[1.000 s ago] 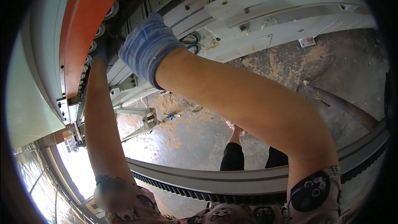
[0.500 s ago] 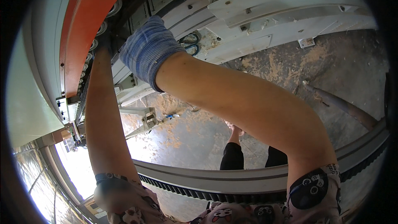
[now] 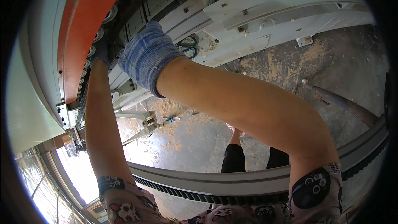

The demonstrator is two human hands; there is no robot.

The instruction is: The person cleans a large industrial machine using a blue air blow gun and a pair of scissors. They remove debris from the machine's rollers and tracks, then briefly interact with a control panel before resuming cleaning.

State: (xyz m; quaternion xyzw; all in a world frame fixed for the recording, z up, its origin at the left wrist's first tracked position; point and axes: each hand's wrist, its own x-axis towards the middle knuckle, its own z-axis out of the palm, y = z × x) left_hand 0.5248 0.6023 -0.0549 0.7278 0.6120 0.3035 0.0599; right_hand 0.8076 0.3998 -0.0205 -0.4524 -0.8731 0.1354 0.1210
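My right hand (image 3: 143,56), in a blue striped knit glove, is curled closed over the machine's inner track at upper left. Its fingertips are turned away, so whatever they grip is hidden. Just left of it, my left hand (image 3: 100,53) reaches into the shadow beneath the orange guard (image 3: 83,29), beside a row of metal rollers (image 3: 92,51). It looks dark and gloved, and its fingers cannot be made out. Dark flat track plates (image 3: 159,5) run away beyond both hands. A pair of scissors with dark loop handles (image 3: 188,46) lies on the machine ledge right of my right glove.
A pale machine rail with large rollers (image 3: 265,4) curves across the top right. Nearer me, a grey rail with a ribbed black strip (image 3: 215,178) crosses before my body. Sawdust (image 3: 273,64) and a dark pipe (image 3: 344,103) lie on the concrete floor.
The view has shifted slightly, and the guard and rails sit a little further left. Both hands stay at nearly the same place on the machine, the right glove slightly lower in view.
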